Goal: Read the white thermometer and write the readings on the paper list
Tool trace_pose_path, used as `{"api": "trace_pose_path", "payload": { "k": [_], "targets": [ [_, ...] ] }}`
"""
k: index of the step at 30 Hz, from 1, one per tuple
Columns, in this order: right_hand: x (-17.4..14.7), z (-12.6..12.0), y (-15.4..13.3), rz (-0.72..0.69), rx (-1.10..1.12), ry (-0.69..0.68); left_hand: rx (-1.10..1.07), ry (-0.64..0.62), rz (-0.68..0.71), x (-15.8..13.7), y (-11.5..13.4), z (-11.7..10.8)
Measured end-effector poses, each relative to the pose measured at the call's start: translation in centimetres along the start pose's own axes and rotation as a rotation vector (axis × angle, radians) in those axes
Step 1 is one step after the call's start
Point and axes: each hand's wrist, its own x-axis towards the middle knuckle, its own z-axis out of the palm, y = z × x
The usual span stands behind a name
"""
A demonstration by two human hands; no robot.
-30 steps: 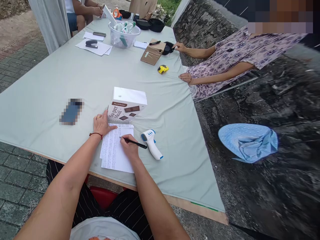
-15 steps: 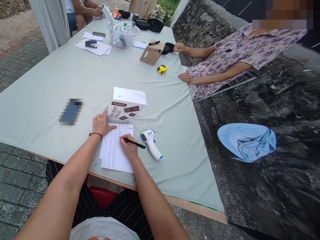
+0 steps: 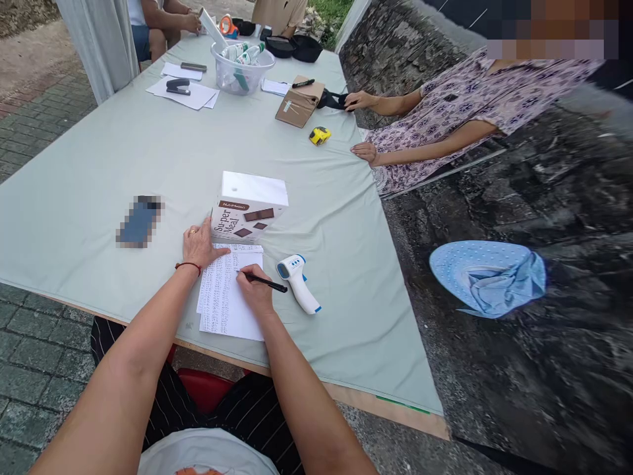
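At the edge of handwritten white paper (image 3: 222, 300), left hand (image 3: 198, 246) lay unclenched, room leftward. Right hand (image 3: 255, 289) gripped slim black pen (image 3: 270, 283).

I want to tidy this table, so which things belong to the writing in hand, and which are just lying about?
In use:
black pen, in the right hand's grip
handwritten sheets, left hand at their upper left

Apparently just lying about:
Super Meal box, beside the left hand
white thermometer gun
yellow tape measure
black stapler
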Motion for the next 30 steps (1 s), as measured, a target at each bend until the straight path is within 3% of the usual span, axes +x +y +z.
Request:
{"api": "trace_pose_path", "payload": {
  "k": [20,30],
  "targets": [
    [0.0,-0.12,-0.03,0.011,-0.01,0.027,-0.018,-0.002,-0.002,-0.14,0.12,-0.17],
    [-0.25,0.1,0.09,-0.051,-0.075,0.02,-0.006,-0.001,-0.004,-0.07,0.07,-0.13]
  ]
}}
